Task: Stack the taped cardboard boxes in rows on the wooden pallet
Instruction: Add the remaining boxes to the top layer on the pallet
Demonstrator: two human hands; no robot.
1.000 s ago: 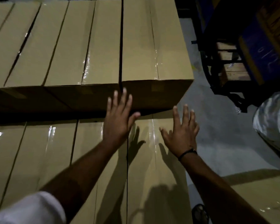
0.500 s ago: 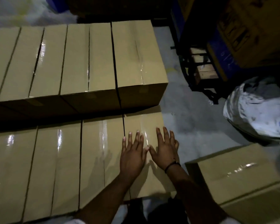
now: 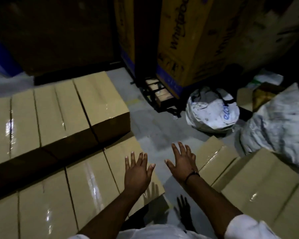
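Taped cardboard boxes stand in rows on the left: a higher back row (image 3: 59,114) and a lower front row (image 3: 86,187). The pallet beneath them is hidden. My left hand (image 3: 138,173) hovers flat, fingers spread, over the right end of the front row, holding nothing. My right hand (image 3: 181,161), with a dark wristband, is spread open in the air above the grey floor, between the stack and loose taped boxes (image 3: 259,183) lying on the right.
Tall printed appliance cartons (image 3: 188,40) and a dark trolley frame (image 3: 159,95) stand behind. A white sack (image 3: 212,109) and a crumpled wrapped bundle (image 3: 280,125) lie on the floor at right. Grey floor (image 3: 155,131) runs between the stack and the loose boxes.
Both hands have lifted off the front row's end box and drifted right and apart. The view has swung right, bringing the loose boxes and sacks into sight.
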